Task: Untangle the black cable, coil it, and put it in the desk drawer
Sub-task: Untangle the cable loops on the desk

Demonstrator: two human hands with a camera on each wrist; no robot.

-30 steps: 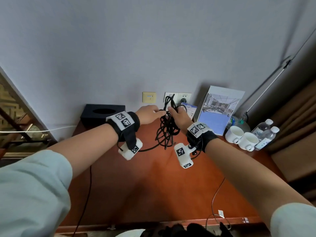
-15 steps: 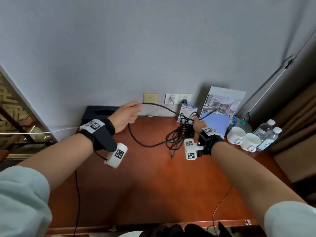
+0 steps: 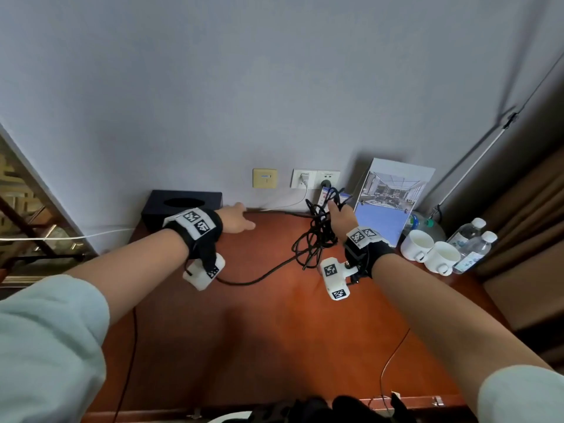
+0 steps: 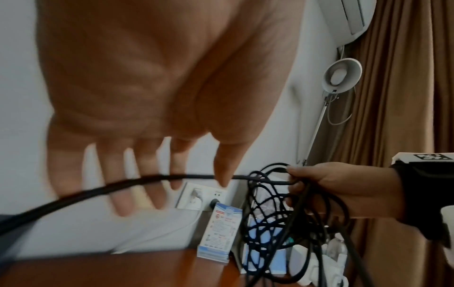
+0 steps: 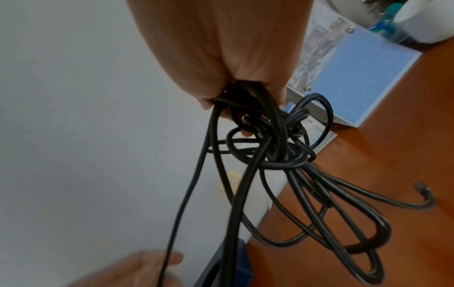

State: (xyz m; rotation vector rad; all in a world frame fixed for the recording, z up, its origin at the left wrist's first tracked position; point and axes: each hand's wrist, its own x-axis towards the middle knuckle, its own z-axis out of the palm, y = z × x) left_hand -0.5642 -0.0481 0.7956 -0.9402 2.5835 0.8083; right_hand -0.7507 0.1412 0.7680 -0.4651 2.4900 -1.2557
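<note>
Tangle of thin black rubber-sheathed cable (image 3: 316, 236) hangs from the right hand (image 3: 341, 216), which is raised above the back of the reddish-brown wooden worktop (image 3: 274, 331), near the wall; the fingers are curled round several loops at the top of the bunch, and the right wrist view shows those strands (image 5: 260, 155) gathered in the fist and spilling down in knotted loops, with 1 plug end (image 5: 421, 187) lying free over the wood. From the bunch 1 strand runs down onto the worktop and curves left under the left wrist. The left hand (image 3: 236, 221) is well apart from the right one, held out flat over the back left of the worktop with its fingers straight and spread; in the left wrist view a length of the cable (image 4: 123, 184) crosses in front of those fingers (image 4: 123, 196), and I cannot tell whether it touches them. Just behind the left hand stands a black rectangular tissue box (image 3: 183, 206) against the wall. To the right of the bunch a blue and white standing brochure (image 3: 390, 203) leans at the wall, with 2 white ceramic cups (image 3: 430, 251) and 2 clear plastic water bottles (image 3: 471, 242) beside it.
</note>
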